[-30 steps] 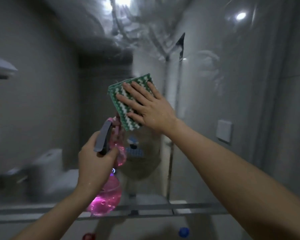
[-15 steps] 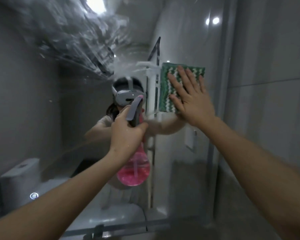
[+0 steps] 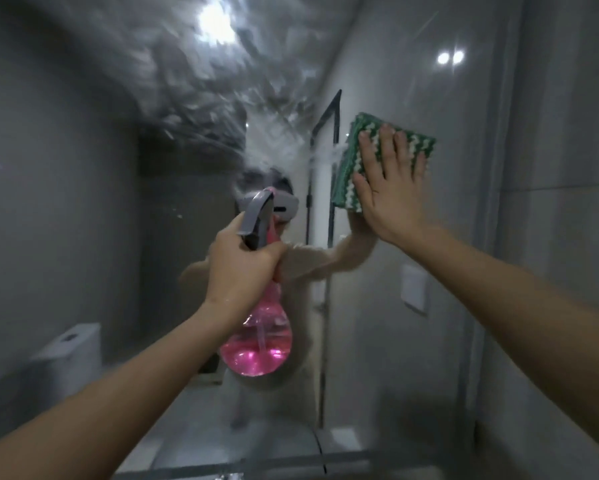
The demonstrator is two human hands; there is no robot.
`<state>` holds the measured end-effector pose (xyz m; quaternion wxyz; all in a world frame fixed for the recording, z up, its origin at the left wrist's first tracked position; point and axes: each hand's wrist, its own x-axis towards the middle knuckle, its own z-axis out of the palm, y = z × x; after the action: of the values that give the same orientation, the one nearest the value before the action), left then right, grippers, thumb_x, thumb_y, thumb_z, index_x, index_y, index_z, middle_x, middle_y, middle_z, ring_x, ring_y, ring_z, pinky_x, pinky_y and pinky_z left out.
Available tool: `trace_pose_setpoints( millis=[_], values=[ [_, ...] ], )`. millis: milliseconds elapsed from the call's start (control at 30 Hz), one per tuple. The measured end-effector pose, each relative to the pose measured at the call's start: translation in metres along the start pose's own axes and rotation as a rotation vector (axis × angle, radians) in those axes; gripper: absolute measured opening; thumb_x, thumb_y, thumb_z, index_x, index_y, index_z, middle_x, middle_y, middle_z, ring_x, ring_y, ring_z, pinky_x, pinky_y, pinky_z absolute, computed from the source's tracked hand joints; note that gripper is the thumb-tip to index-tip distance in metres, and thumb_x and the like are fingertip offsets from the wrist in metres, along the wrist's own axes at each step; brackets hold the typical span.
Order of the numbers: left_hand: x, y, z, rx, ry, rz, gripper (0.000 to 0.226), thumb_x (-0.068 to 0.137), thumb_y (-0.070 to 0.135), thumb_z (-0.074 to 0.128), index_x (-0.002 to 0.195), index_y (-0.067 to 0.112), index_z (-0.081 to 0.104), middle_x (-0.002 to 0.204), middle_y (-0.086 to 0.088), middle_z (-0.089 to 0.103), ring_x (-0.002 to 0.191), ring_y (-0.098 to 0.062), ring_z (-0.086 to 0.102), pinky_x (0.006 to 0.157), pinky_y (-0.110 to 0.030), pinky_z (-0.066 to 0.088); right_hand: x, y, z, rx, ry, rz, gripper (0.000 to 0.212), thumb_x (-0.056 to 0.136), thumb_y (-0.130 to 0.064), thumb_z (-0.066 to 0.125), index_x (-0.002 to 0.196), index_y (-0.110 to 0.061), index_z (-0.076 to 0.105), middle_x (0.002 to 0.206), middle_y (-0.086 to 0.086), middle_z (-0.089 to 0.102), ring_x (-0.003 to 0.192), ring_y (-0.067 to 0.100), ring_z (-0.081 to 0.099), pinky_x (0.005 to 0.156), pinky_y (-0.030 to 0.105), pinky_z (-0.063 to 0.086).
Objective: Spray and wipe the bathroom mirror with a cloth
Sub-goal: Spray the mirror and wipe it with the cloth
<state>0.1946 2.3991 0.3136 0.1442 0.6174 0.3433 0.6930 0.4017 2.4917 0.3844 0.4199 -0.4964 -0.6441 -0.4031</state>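
The bathroom mirror (image 3: 83, 209) fills most of the view, with wet smeared streaks across its upper part. My right hand (image 3: 391, 188) lies flat, fingers spread, pressing a green and white zigzag cloth (image 3: 351, 161) against the glass at the upper right. My left hand (image 3: 242, 265) grips the neck of a pink spray bottle (image 3: 256, 344) with a grey trigger head, held upright in front of the mirror's centre. A white mist hangs just above the nozzle. The bottle holds pink liquid in its lower bulb.
The mirror reflects a person, a toilet (image 3: 69, 355) at the lower left and a black-framed glass door (image 3: 325, 237). A grey tiled wall (image 3: 561, 237) stands to the right of the mirror. A ledge (image 3: 242, 462) runs along the mirror's bottom edge.
My right hand slid the cloth from the mirror's centre to the upper right. My left hand raised the spray bottle higher, and mist now shows above its nozzle.
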Motion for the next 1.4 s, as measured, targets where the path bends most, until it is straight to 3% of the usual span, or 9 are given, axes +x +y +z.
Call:
trace_pose_setpoints(
  millis=[133, 267, 467, 567, 733, 867, 1000, 1200, 1400],
  values=[
    [0.005, -0.012, -0.073, 0.036, 0.105, 0.003, 0.022, 0.073, -0.004, 0.066, 0.07, 0.016, 0.06, 0.049, 0.008, 0.059, 0.045, -0.007, 0.053, 0.045, -0.019, 0.045, 0.034, -0.097, 0.013, -0.032, 0.081, -0.147, 0.056, 0.1, -0.043, 0.019, 0.152, -0.025, 0.01, 0.16, 0.008, 0.006, 0.147, 0.028, 0.003, 0.112, 0.041, -0.013],
    [-0.002, -0.03, -0.135, 0.131, 0.145, -0.028, 0.014, 0.071, -0.003, 0.066, 0.073, 0.007, 0.056, 0.046, 0.012, 0.057, 0.043, -0.004, 0.047, 0.044, -0.013, 0.04, 0.041, -0.188, 0.031, -0.062, 0.131, -0.344, 0.057, 0.097, -0.044, 0.016, 0.15, -0.025, 0.024, 0.157, 0.009, 0.021, 0.145, 0.03, 0.018, 0.113, 0.048, 0.0],
    [-0.023, -0.038, -0.182, 0.159, 0.238, -0.055, 0.024, 0.062, 0.014, 0.067, 0.078, -0.002, 0.059, 0.058, -0.011, 0.059, 0.059, -0.025, 0.05, 0.049, -0.02, 0.041, 0.032, -0.257, 0.05, 0.025, 0.216, -0.441, 0.048, 0.095, -0.039, 0.034, 0.136, -0.022, 0.053, 0.143, 0.009, 0.048, 0.133, 0.029, 0.043, 0.111, 0.051, 0.023],
    [-0.025, -0.033, -0.183, 0.19, 0.224, -0.065, 0.022, 0.068, 0.009, 0.07, 0.073, -0.009, 0.058, 0.064, -0.03, 0.059, 0.057, -0.026, 0.05, 0.047, -0.024, 0.041, 0.037, -0.24, 0.045, 0.046, 0.196, -0.524, 0.047, 0.094, -0.04, 0.035, 0.134, -0.024, 0.055, 0.142, 0.006, 0.049, 0.133, 0.025, 0.044, 0.109, 0.049, 0.028],
    [-0.009, -0.019, -0.147, 0.176, 0.236, -0.075, 0.014, 0.071, 0.001, 0.069, 0.067, -0.006, 0.057, 0.061, -0.022, 0.056, 0.058, -0.025, 0.051, 0.05, -0.027, 0.042, 0.053, -0.177, 0.03, -0.033, 0.161, -0.493, 0.049, 0.096, -0.04, 0.029, 0.139, -0.028, 0.048, 0.146, 0.004, 0.045, 0.135, 0.023, 0.041, 0.112, 0.044, 0.02],
    [0.011, -0.016, -0.089, 0.067, 0.25, -0.07, 0.025, 0.074, -0.008, 0.061, 0.057, 0.007, 0.052, 0.041, 0.001, 0.049, 0.043, -0.015, 0.048, 0.048, -0.024, 0.041, 0.055, -0.097, 0.011, -0.091, 0.066, -0.422, 0.053, 0.099, -0.043, 0.015, 0.15, -0.031, 0.019, 0.158, 0.001, 0.017, 0.146, 0.02, 0.014, 0.116, 0.042, -0.001],
    [0.018, -0.013, -0.024, 0.009, 0.201, -0.05, 0.028, 0.073, -0.008, 0.06, 0.055, 0.01, 0.05, 0.035, 0.007, 0.049, 0.032, -0.002, 0.041, 0.037, -0.016, 0.035, 0.043, -0.013, -0.003, -0.086, 0.089, -0.328, 0.053, 0.1, -0.043, 0.018, 0.15, -0.028, 0.022, 0.157, 0.003, 0.022, 0.145, 0.021, 0.019, 0.116, 0.042, 0.005],
    [0.008, -0.017, 0.047, -0.114, 0.041, -0.076, 0.029, 0.066, -0.002, 0.062, 0.044, 0.013, 0.05, 0.039, -0.001, 0.048, 0.04, -0.016, 0.046, 0.051, -0.027, 0.038, -0.01, 0.085, -0.004, -0.065, 0.049, -0.104, 0.054, 0.099, -0.043, 0.019, 0.151, -0.028, 0.017, 0.158, 0.005, 0.017, 0.146, 0.022, 0.014, 0.117, 0.046, 0.009],
    [0.004, -0.018, 0.051, -0.142, 0.02, -0.088, 0.027, 0.073, -0.011, 0.058, 0.054, 0.005, 0.049, 0.037, 0.001, 0.048, 0.036, -0.013, 0.045, 0.044, -0.022, 0.04, -0.028, 0.084, -0.005, -0.07, -0.02, 0.054, 0.057, 0.098, -0.044, 0.015, 0.152, -0.026, 0.005, 0.16, 0.003, 0.002, 0.147, 0.023, 0.002, 0.116, 0.048, 0.0]
  ],
)
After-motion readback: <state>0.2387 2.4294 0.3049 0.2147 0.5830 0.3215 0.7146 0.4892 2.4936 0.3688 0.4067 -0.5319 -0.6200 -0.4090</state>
